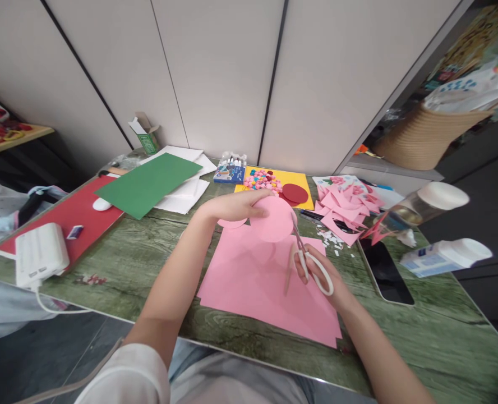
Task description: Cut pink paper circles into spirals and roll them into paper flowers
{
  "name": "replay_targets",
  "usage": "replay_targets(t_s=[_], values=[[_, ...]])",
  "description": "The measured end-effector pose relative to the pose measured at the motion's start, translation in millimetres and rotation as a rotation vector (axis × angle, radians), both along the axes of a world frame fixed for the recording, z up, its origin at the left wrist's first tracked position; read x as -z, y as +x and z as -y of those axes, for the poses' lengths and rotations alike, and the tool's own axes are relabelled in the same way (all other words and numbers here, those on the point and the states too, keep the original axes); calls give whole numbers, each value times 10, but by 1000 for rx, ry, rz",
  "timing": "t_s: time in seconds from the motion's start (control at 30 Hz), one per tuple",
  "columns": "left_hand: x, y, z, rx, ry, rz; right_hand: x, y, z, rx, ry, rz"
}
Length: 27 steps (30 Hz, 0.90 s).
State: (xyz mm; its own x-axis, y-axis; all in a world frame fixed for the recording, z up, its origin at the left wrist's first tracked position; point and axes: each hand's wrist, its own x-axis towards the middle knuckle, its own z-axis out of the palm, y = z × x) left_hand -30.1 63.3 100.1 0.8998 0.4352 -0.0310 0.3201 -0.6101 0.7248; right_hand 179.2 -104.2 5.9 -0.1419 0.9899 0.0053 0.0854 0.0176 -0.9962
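Observation:
Pinched in my left hand (244, 205) is a round pink paper circle (274, 221), held up above the table. My right hand (316, 266) grips white-handled scissors (301, 247), whose blades meet the circle's right edge. Below both hands lie pink paper sheets (257, 286), stacked slightly askew. Part of another pink disc (232, 223) shows under my left hand. Behind the held circle, dark red paper circles (295, 193) rest on a yellow sheet (308, 179), beside a cluster of small coloured pieces (261, 180).
Pink offcuts (345, 205) are heaped at the right, near a phone (386, 272), a white bottle (446, 258) and a clear jar (429, 205). Leftward lie a green sheet (150, 182), a red sheet (84, 210) and a power bank (42, 254). A marker box (230, 168) stands near the wall.

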Motion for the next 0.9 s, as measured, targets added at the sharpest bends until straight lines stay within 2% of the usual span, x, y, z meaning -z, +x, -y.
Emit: replay_targets(t_s=[0.47,0.9], values=[[-24,-39,-3,20,13,23,-65,-27,-18,-19,-12,-1],[-25,-56,-16,-60,71,-6,-113,-51,-27,7,-53,43]])
